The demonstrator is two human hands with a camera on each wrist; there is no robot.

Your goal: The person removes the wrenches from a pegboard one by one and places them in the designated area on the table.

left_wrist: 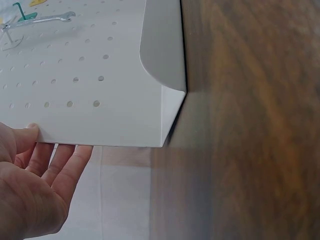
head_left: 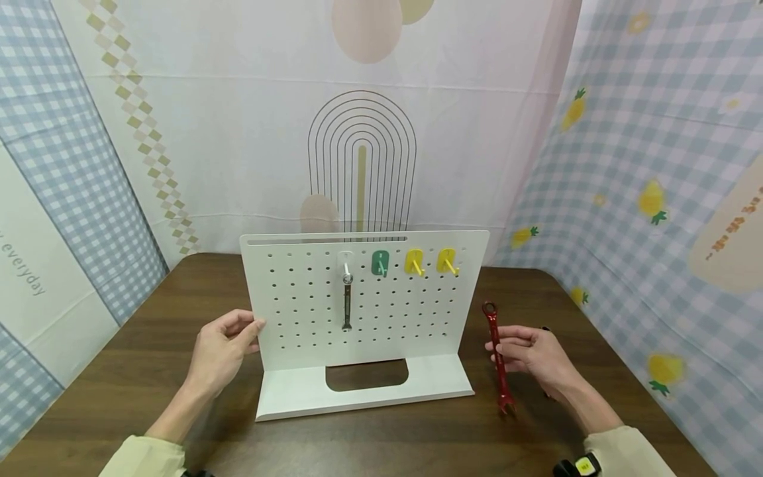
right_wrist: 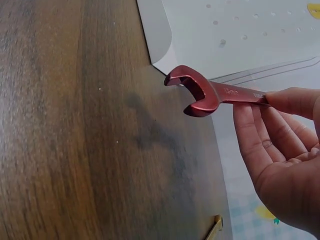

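Observation:
A white pegboard stand [head_left: 304, 298] stands upright on the table. My left hand [head_left: 222, 351] grips its left edge, thumb on the front face and fingers behind, as the left wrist view [left_wrist: 100, 125] of the board's edge confirms. My right hand [head_left: 539, 358] holds a red combination wrench [head_left: 498, 354] by its shaft, to the right of the board. The wrench's ring end points up and away; its open end [right_wrist: 197, 95] points down, above the table. A small silver wrench [head_left: 348, 306] hangs from a white hook [head_left: 346, 260] on the board.
To the right of the white hook are a green hook [head_left: 380, 263] and two yellow hooks, the nearer one [head_left: 414, 262] beside the farther one [head_left: 447, 260]. A gold-coloured object [right_wrist: 215, 228], mostly hidden, lies on the wooden table [head_left: 369, 444] by my right hand. Patterned curtains [head_left: 250, 152] surround the table.

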